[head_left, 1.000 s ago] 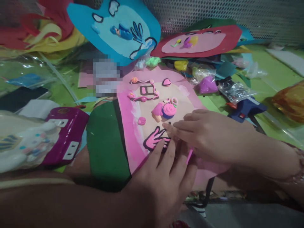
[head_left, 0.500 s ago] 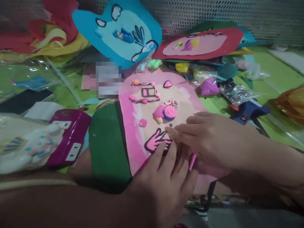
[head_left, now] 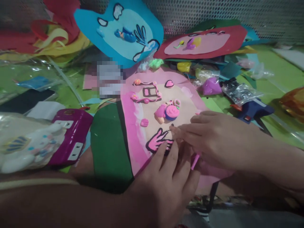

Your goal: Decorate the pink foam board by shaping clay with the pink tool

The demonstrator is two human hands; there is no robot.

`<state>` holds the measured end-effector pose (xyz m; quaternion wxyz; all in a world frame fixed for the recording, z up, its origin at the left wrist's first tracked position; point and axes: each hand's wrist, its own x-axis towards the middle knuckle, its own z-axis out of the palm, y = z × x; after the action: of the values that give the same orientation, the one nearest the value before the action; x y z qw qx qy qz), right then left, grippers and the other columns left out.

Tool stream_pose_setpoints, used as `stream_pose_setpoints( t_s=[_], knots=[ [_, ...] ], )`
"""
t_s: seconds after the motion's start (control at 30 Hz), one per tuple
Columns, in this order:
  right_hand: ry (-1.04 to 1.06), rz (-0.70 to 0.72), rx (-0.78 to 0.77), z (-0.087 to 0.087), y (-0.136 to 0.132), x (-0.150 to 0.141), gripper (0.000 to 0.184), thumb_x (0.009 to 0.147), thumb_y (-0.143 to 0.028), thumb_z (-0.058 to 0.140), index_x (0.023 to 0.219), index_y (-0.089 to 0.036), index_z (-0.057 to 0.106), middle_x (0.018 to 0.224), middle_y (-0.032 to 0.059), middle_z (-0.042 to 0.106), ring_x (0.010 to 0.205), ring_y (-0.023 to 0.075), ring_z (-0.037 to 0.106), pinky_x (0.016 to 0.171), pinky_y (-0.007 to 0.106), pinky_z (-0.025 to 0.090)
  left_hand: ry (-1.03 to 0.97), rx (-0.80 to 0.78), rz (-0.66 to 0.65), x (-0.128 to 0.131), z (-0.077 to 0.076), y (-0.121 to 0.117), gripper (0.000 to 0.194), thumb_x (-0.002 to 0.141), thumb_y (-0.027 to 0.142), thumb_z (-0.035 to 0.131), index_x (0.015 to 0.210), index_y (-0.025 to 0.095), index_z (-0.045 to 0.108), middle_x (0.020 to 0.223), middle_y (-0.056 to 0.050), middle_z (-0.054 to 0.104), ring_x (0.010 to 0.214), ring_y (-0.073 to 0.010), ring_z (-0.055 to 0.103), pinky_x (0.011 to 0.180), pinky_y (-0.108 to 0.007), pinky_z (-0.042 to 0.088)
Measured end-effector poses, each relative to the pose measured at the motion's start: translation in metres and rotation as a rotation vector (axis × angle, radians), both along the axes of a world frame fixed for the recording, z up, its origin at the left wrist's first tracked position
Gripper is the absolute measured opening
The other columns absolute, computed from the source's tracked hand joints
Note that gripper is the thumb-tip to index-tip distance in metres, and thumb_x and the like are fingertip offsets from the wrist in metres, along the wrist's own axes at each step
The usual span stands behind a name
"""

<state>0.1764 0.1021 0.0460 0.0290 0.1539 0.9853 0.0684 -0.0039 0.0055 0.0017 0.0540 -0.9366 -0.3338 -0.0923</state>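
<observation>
A pink paper sheet point(head_left: 134, 152) with a beige middle lies in front of me, decorated with modelling clay. Its lower part is under my left hand point(head_left: 169, 172), whose fingers are spread and rest beside a pink, black-outlined hand-like clay shape point(head_left: 155, 142). From the right comes my right hand point(head_left: 206, 136), fingers pressed together, the tips beside a small black bit of clay point(head_left: 171, 127). Whatever lies between those fingertips is hidden. Below the right hand a thin pink stick point(head_left: 195, 161) shows. A pink and blue clay figure point(head_left: 171, 112) sits just above the fingertips.
A purple power strip point(head_left: 68, 136) and a dark green paper piece point(head_left: 106, 148) lie on the left. Blue point(head_left: 95, 38) and red paper works point(head_left: 163, 53) stand at the back. Bagged purple clay point(head_left: 211, 86) and a dark blue tool-like object point(head_left: 254, 109) lie right.
The whole view has shifted slightly, so everything appears a little further right. Both hands keep nearly the same place on the pink sheet, the right fingertips still by the black bit.
</observation>
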Motion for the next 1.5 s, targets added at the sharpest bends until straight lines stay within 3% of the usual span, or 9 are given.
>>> stream_pose_setpoints(
  t_s=[0.2,0.3,0.43,0.53,0.73,0.87,1.0,1.3,1.5],
  knots=[
    [0.034,-0.002,-0.016,-0.0023,-0.0009,-0.0068,0.042,0.084,-0.018,0.046,0.124,-0.005,0.05,0.079,0.0072,0.064,0.063,0.0185,0.049,0.06,0.032,0.031,0.01,-0.002,0.002,0.0004,0.0013,-0.0003,0.054,0.09,0.043,0.047,0.132,0.009,0.042,0.135,-0.018,0.048,0.126,-0.0402,0.041,0.104,-0.053,0.024],
    [0.033,-0.012,-0.06,-0.004,-0.0003,-0.0078,0.043,0.084,-0.021,0.046,0.123,-0.006,0.052,0.084,0.0091,0.066,0.066,0.0187,0.052,0.061,0.032,0.033,0.024,-0.02,-0.007,-0.0001,0.0019,-0.0002,0.064,0.087,0.051,0.051,0.134,0.008,0.04,0.136,-0.02,0.047,0.124,-0.0414,0.043,0.102,-0.054,0.027],
    [0.061,-0.022,-0.104,-0.0038,0.0005,-0.0057,0.047,0.081,-0.027,0.05,0.124,-0.007,0.051,0.085,0.0099,0.066,0.068,0.0189,0.053,0.062,0.032,0.034,0.02,-0.01,-0.004,-0.0003,0.0017,-0.0001,0.061,0.089,0.05,0.048,0.133,0.009,0.042,0.136,-0.019,0.047,0.125,-0.0415,0.041,0.102,-0.054,0.028],
    [0.064,-0.026,-0.125,-0.0028,0.0004,-0.0039,0.038,0.081,-0.028,0.052,0.113,-0.009,0.057,0.083,0.0095,0.066,0.067,0.0185,0.053,0.062,0.032,0.034,0.023,-0.006,-0.01,-0.0004,0.0016,-0.0001,0.064,0.087,0.052,0.051,0.133,0.009,0.042,0.136,-0.018,0.047,0.126,-0.042,0.04,0.102,-0.055,0.027],
    [0.003,-0.01,-0.012,-0.0004,0.0002,0.0008,0.028,0.086,-0.026,0.05,0.106,-0.011,0.06,0.079,0.0075,0.063,0.065,0.0179,0.048,0.063,0.032,0.033,0.0,0.006,-0.015,-0.0005,0.0017,0.0007,0.053,0.091,0.044,0.046,0.131,0.01,0.043,0.137,-0.016,0.047,0.128,-0.0406,0.038,0.104,-0.054,0.021],
    [0.021,0.001,-0.009,-0.0014,0.0,-0.0015,0.031,0.089,-0.02,0.044,0.114,-0.008,0.057,0.076,0.0069,0.062,0.063,0.0182,0.047,0.061,0.032,0.032,-0.011,-0.012,-0.008,-0.0004,0.0019,0.0012,0.048,0.094,0.039,0.04,0.131,0.008,0.043,0.137,-0.017,0.047,0.127,-0.0406,0.039,0.104,-0.054,0.02],
    [0.019,-0.001,-0.032,-0.0044,-0.0011,-0.0046,0.038,0.089,-0.015,0.039,0.124,-0.005,0.051,0.083,0.0095,0.065,0.064,0.0185,0.05,0.061,0.033,0.034,0.002,-0.025,-0.012,-0.0009,0.0024,0.0016,0.058,0.088,0.049,0.049,0.13,0.009,0.042,0.137,-0.019,0.046,0.126,-0.0419,0.039,0.104,-0.054,0.018],
    [0.0,-0.003,0.018,-0.0002,-0.0027,-0.0009,0.022,0.085,-0.02,0.049,0.102,-0.012,0.061,0.081,0.0064,0.065,0.062,0.0172,0.05,0.062,0.033,0.034,-0.007,-0.028,-0.016,-0.0006,0.001,0.0013,0.062,0.084,0.051,0.055,0.129,0.01,0.044,0.138,-0.02,0.044,0.127,-0.0418,0.038,0.104,-0.054,0.02],
    [0.047,-0.001,0.012,-0.0008,-0.004,-0.0046,0.034,0.089,-0.018,0.044,0.118,-0.006,0.057,0.079,0.0077,0.065,0.063,0.0189,0.05,0.061,0.033,0.035,0.022,-0.041,-0.005,-0.0005,0.003,0.0004,0.063,0.085,0.052,0.055,0.13,0.01,0.044,0.138,-0.02,0.045,0.127,-0.0419,0.038,0.104,-0.053,0.023]
  ],
)
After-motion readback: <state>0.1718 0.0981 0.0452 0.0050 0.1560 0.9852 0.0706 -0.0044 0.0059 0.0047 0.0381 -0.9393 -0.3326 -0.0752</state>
